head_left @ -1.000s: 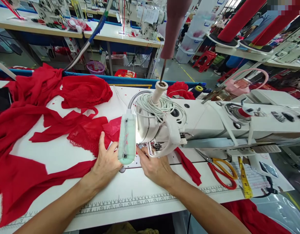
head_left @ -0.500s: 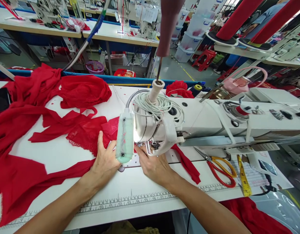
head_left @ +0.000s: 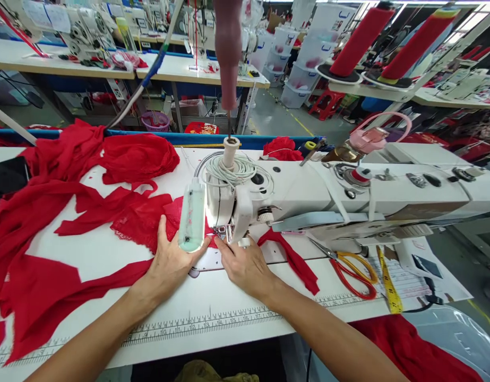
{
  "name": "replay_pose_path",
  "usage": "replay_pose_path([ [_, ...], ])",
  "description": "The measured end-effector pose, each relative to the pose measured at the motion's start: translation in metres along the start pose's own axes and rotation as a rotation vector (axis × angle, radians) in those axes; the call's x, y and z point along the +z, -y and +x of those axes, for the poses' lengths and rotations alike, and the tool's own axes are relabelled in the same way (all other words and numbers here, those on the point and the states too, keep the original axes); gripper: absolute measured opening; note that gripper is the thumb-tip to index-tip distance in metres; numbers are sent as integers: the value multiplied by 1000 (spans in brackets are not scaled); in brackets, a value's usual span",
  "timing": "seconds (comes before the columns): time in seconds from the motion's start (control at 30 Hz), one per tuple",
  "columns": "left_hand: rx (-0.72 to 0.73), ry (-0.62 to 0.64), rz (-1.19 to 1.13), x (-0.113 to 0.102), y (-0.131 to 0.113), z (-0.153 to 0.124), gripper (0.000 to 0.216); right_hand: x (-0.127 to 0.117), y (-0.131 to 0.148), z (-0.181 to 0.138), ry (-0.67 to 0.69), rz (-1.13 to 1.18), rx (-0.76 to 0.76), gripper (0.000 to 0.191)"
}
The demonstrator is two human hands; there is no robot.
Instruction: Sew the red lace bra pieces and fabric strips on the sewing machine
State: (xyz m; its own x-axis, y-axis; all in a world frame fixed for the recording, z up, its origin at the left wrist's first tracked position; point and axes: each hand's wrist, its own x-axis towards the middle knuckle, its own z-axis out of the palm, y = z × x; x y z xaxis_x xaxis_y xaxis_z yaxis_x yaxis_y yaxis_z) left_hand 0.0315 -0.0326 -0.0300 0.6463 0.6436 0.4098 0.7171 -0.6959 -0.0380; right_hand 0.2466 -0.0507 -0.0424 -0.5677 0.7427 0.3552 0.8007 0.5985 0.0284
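A white sewing machine [head_left: 348,196] lies across the table, its needle end near the middle. Red lace fabric [head_left: 145,223] runs under the presser foot. My left hand [head_left: 169,262] lies flat on that fabric just left of the needle, fingers spread. My right hand [head_left: 242,265] rests on the table in front of the foot, its fingers pointing at the fabric edge by the needle. A pale green lamp [head_left: 191,223] hangs over the left hand's fingertips and hides them in part. A red strip [head_left: 294,260] trails out to the right of the foot.
Piles of red cloth [head_left: 49,201] cover the table's left half. Scissors with orange and red handles [head_left: 354,268] and a yellow tape measure [head_left: 388,286] lie at the right. A printed ruler [head_left: 197,323] runs along the front edge. Red thread cones [head_left: 358,40] stand behind.
The view has tilted up and shifted, so the machine sits further left. Both hands stay at the needle, the right hand edging slightly toward the foot.
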Motion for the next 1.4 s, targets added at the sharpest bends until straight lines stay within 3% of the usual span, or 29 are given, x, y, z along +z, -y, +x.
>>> replay_pose_path([
  [0.4, 33, 96, 51, -1, 2, -1, 49, 3, 0, 0, 2, -7, 6, 44],
  [0.53, 40, 59, 156, -12, -5, 2, 40, 2, 0, 0, 0, 0, 1, 45],
  [0.63, 31, 138, 257, -23, -15, 5, 37, 2, 0, -1, 11, 15, 8, 47],
  [0.8, -28, 178, 227, -25, -21, 8, 39, 0, 2, 0, -16, -27, 13, 44],
  [1.1, -212, 328, 163, -23, -12, 9, 21, 0, 2, -1, -51, -28, 5, 42],
  [1.23, -231, 235, 130, -34, -13, 3, 26, -1, 1, -1, -24, -31, 4, 41],
  [1.4, -221, 82, 52, -41, -10, 7, 17, 3, -1, -2, -4, 1, -10, 43],
])
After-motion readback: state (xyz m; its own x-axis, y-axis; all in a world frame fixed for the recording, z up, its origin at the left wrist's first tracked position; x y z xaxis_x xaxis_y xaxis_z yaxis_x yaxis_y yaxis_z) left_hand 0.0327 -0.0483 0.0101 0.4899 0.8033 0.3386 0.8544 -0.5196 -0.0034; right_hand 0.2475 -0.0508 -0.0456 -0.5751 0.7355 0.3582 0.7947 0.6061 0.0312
